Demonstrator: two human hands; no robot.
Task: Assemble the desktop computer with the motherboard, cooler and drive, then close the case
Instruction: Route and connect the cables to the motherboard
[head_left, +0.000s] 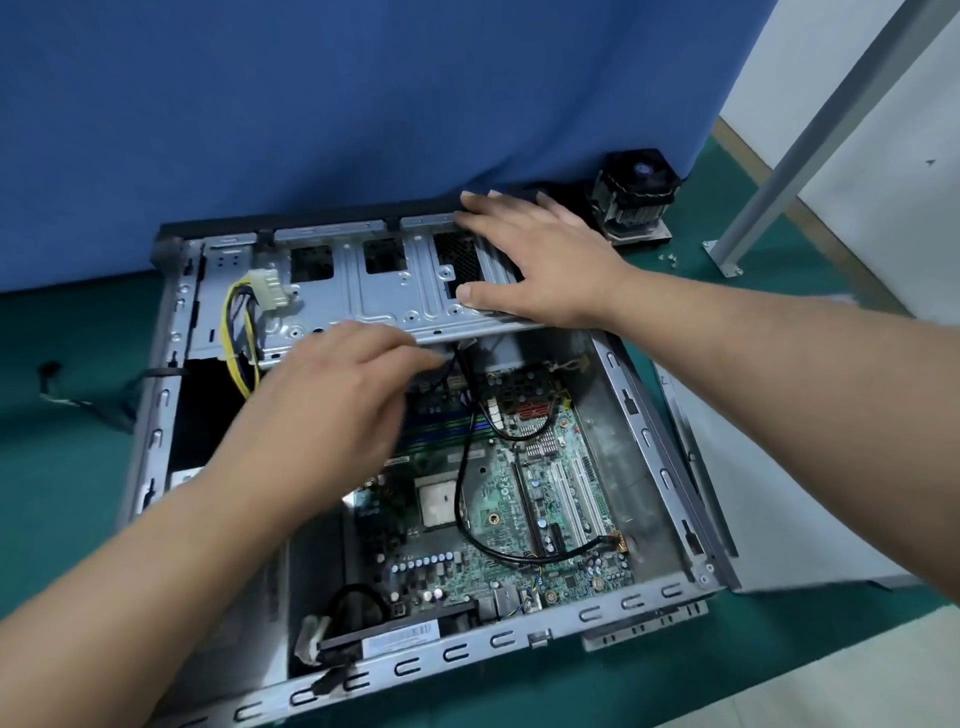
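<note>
The right hand presses flat on the drive cage; the blurred left hand reaches under it, its grip unclear

Open desktop case lying on its side, interior facing up. Green motherboard seated flat on the case floor, its bare square CPU exposed, with a black cable looping across it. Grey metal drive cage spans the far end. Finned cooler with top fan stands outside, beyond the far right corner. Grey side panel lies flat along the right wall.
</note>
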